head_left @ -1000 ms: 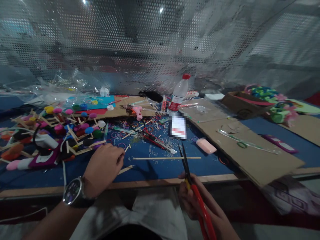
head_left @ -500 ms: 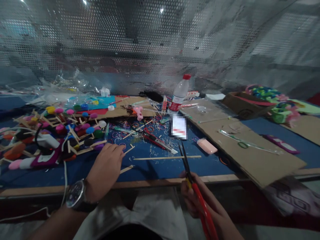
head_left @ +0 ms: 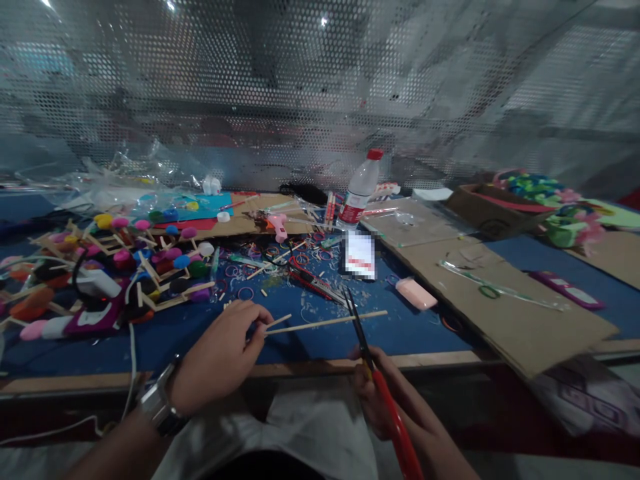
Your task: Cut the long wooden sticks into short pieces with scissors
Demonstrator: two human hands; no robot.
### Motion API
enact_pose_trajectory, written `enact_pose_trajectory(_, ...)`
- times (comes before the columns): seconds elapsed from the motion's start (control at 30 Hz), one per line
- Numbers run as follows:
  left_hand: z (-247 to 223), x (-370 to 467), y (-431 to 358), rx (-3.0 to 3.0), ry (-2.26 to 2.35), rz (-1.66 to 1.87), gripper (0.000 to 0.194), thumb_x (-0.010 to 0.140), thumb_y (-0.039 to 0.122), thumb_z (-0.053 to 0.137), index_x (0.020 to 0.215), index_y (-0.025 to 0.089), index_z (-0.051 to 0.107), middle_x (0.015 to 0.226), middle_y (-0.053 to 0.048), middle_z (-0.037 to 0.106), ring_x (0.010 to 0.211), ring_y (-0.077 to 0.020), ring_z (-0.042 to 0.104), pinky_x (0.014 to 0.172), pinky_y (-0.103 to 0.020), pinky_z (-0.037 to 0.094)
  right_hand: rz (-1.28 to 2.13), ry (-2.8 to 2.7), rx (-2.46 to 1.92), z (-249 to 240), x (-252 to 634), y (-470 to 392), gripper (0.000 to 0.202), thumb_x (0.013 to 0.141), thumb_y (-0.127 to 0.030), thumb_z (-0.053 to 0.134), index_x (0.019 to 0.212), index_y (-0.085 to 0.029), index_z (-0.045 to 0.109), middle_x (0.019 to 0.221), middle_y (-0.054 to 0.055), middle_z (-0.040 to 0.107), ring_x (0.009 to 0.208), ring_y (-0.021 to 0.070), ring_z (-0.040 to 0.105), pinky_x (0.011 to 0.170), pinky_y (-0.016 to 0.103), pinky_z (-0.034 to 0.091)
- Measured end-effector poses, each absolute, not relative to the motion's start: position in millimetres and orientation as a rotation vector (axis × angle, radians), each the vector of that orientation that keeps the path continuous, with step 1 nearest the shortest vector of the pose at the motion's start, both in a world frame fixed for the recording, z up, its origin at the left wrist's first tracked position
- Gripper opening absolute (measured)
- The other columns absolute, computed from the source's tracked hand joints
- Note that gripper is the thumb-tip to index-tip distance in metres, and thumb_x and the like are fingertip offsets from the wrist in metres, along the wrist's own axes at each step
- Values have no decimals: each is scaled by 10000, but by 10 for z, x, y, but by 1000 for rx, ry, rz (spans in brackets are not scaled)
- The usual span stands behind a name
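Pinching one end of a long thin wooden stick (head_left: 325, 323), the left hand (head_left: 220, 357) has its thumb and fingertips closed on it, and the stick runs off to the right, just above the blue table (head_left: 280, 337) near the front edge. The right hand (head_left: 395, 400) is wrapped around the red handles of a pair of scissors (head_left: 370, 373), and the dark blades point up and away, crossing the stick about two thirds of the way along. Can't really tell if the blades are actually biting the stick or just sitting over it, they look nearly closed and the whole spot is dim and a bit smeared.

The right hand is partly cut off at the bottom of the view, and so is the lower part of the scissor handles. A wristwatch (head_left: 157, 407) on the left wrist shows only edge-on.

Stuff around: a heap of little stick frames with colourful round pompoms (head_left: 145, 260) on the left, looks fuzzy and soft. A clear plastic bottle (head_left: 360, 190) with a red cap stands further back, and a pink glue gun (head_left: 278, 225) lies near it. A red box cutter (head_left: 315, 283) lies just beyond the stick, with loose rubber bands and wood shavings scattered around it. Flat brown cardboard (head_left: 500, 307) covers the right side, with a small pink block (head_left: 416, 294) just beside its edge. Behind it all hangs a shiny perforated sheet (head_left: 320, 87).
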State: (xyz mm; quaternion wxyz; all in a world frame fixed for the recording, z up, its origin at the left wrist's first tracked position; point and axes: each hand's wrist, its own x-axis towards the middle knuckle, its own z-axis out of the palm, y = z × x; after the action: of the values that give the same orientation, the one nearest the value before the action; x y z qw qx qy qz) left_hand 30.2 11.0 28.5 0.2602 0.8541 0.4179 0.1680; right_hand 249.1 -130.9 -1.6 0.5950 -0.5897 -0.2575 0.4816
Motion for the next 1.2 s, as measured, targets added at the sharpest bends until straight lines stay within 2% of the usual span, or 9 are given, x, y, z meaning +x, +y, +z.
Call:
enact_pose_trajectory(0.2, 304, 312, 67, 2269, 1123, 444, 165, 933, 163, 419, 920, 207, 578, 931, -32, 626, 910, -214, 555, 840, -399, 434, 1254, -476, -1339, -25, 2463, -1321, 520, 640, -469, 875, 1116, -313, 739, 756, 2, 650, 545, 126, 496, 475, 218, 411)
enact_pose_trajectory(0.4, 244, 345, 0, 2266, 1074, 427, 156, 937, 161, 416, 878, 201, 554, 910, -27, 590, 871, -199, 529, 789, -363, 429, 1230, -457, -1332, -58, 2426, -1312, 487, 645, -477, 872, 1089, -330, 739, 793, -10, 629, 532, 86, 454, 453, 184, 372)
enact_pose_trajectory(0.53, 187, 364, -24, 2308, 1097, 500, 180, 967, 192, 369, 896, 195, 535, 905, -44, 590, 871, -211, 537, 796, -379, 432, 1303, -415, -1281, -142, 2434, -1290, 576, 635, -515, 871, 1148, -310, 707, 764, -7, 609, 498, 65, 416, 458, 189, 341)
enact_pose_trajectory(0.7, 210, 370, -18, 2119, 1151, 574, 148, 984, 271, 412, 975, 211, 548, 913, -29, 671, 854, -197, 631, 753, -346, 462, 1334, -504, -1203, -162, 2449, -1235, 492, 721, -501, 822, 1135, -282, 672, 687, -31, 540, 470, 67, 388, 438, 201, 305)
enact_pose_trajectory(0.93, 242, 364, -69, 2057, 1075, 480, 239, 967, 274, 470, 1150, 246, 621, 921, 0, 762, 901, -193, 694, 835, -351, 486, 1325, -437, -1214, -40, 2362, -1212, 499, 716, -507, 828, 1130, -292, 649, 682, -54, 506, 468, 51, 370, 450, 186, 266)
enact_pose_trajectory(1.2, 260, 375, -85, 1753, 905, 403, 206, 944, 298, 520, 995, 228, 706, 828, 6, 753, 775, -149, 696, 701, -251, 513, 1375, -513, -1158, -193, 2475, -1190, 509, 747, -510, 806, 1170, -293, 622, 699, -42, 527, 470, 61, 412, 443, 192, 315)
